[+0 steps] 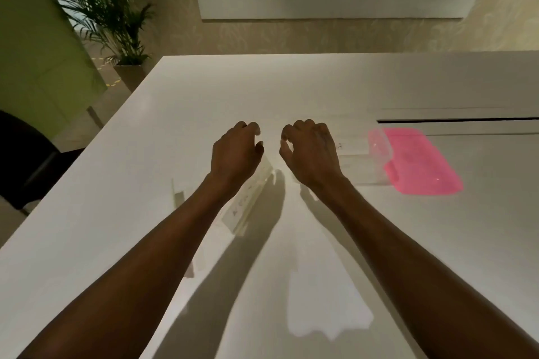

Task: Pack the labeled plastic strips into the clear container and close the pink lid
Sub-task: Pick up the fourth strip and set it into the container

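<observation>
Left hand (236, 151) and right hand (309, 151) loosely curled, empty, above white table (350, 90); labeled strips (248, 201) beneath left wrist.

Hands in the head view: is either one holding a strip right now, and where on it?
Cannot be told. Both the left hand and right hand hover with fingers curled; nothing shows in them. Clear strips lie on the table under the left wrist.

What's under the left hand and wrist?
A stack of clear strips with dark markings lies on the table, running diagonally beneath the left hand. Its far end is hidden by the hand; whether the fingers touch it can't be seen.
</observation>
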### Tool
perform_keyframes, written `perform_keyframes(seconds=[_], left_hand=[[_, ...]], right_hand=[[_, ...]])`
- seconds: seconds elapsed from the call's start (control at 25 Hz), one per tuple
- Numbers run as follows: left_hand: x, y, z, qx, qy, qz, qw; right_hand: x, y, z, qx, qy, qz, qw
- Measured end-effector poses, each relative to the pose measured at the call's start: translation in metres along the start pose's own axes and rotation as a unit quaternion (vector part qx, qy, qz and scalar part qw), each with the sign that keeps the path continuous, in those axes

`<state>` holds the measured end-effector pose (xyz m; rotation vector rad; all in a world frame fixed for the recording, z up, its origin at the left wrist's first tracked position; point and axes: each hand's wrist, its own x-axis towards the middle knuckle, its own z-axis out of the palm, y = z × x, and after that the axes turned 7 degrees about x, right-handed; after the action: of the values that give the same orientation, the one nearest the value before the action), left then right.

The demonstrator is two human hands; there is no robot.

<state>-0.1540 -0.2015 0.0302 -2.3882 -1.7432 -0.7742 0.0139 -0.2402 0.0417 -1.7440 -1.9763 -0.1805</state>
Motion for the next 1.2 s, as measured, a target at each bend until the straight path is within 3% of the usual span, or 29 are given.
perform_keyframes(seconds=[0.44,0.6,0.8,1.0,1.2], left_hand=[[-0.074,-0.133,-0.034,-0.006,-0.004,-0.103,0.995],[-0.094,-0.162,-0.039,-0.035,0.0,-0.144,0.989],[-0.118,-0.177,-0.029,-0.097,-0.051,-0.193,0.975],[-0.129,-0.174,-0.021,-0.17,-0.086,-0.228,0.955],[-0.132,-0.173,-0.027,-0.22,-0.079,-0.242,0.942]], right_hand=[[-0.032,-0.158,0.054,0.061,-0.065,-0.091,0.992],[-0.04,-0.198,0.074,0.139,-0.128,-0.028,0.982],[-0.037,-0.218,0.096,0.177,-0.202,0.098,0.958],[-0.034,-0.224,0.112,0.232,-0.219,0.164,0.933],[-0.03,-0.218,0.112,0.35,-0.177,0.211,0.895]])
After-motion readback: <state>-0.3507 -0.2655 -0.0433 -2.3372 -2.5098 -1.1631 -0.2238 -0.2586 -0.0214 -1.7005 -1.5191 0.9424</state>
